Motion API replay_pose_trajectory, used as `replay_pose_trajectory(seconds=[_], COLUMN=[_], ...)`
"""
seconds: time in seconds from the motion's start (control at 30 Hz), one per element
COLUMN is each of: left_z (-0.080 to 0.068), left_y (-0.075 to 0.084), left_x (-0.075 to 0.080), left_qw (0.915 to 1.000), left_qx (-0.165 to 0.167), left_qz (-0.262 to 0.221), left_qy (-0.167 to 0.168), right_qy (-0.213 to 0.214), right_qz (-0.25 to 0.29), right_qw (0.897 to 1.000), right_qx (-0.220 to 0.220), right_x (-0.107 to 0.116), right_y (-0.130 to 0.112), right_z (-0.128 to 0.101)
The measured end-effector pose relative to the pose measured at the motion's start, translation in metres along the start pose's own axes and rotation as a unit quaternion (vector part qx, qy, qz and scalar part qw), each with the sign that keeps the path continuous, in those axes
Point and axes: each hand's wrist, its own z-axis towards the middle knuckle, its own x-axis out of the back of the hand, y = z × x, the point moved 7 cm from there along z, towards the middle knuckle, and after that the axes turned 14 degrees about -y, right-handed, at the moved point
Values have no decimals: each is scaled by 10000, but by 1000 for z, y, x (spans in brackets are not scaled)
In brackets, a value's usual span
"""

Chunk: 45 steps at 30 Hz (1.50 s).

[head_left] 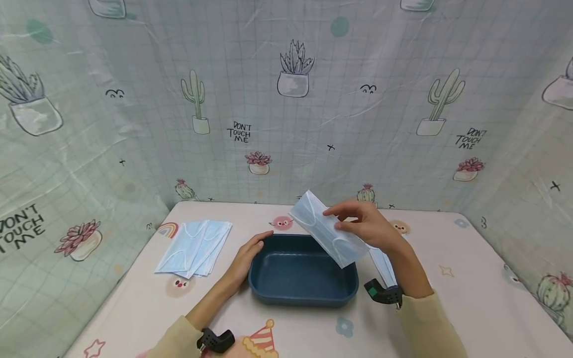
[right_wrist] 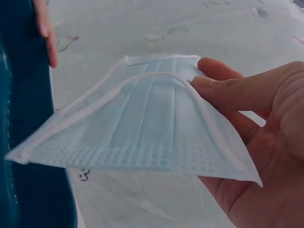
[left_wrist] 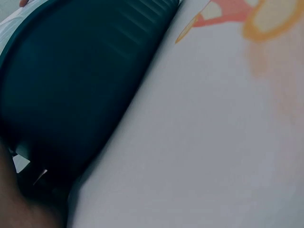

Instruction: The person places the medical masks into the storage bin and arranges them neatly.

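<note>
Between thumb and fingers, my right hand (head_left: 364, 223) pinches a pale blue pleated face mask (head_left: 329, 231). The mask slants over the right rear part of a dark blue rectangular tub (head_left: 304, 301). Its white ear loop and dotted edge show in the right wrist view, where the thumb (right_wrist: 237, 92) presses on its surface. My left hand (head_left: 243, 258) rests along the tub's left side, fingers extended toward its rear corner. Inside, the visible floor of the tub is bare.
Several overlapping blue masks (head_left: 194, 248) lie on the table left of the tub. Partly hidden under my right forearm, more mask material (head_left: 382, 266) lies to the right. A cactus-printed sheet (head_left: 331, 119) hangs behind the table (head_left: 447, 308).
</note>
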Motion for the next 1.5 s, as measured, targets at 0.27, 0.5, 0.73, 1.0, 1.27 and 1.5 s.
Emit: replay_pose_trajectory(seconds=[0.27,0.5,0.73,1.0,1.27,1.5], left_z=[2,0,0,1,2,2], left_y=[1,1,1,2,-1,0], left_x=[0,2,3,0,1,0], left_qw=[10000,10000,9999,10000,9999,9999], left_qx=[-7,10,75,-41,26,-41], left_qz=[69,60,-14,-52,-59,-39], left_qy=[-62,-41,109,-63,-109,-134], right_qy=[-481,-774,-1136,-1777,-2509,-3015], right_qz=[265,249,623,725,687,620], right_qw=[9984,9966,9916,9810,9647,9498], right_qx=[101,-100,41,295,421,557], right_x=[-15,-28,-38,-53,-73,-86], right_y=[5,7,12,15,14,20], right_z=[15,26,35,37,39,40])
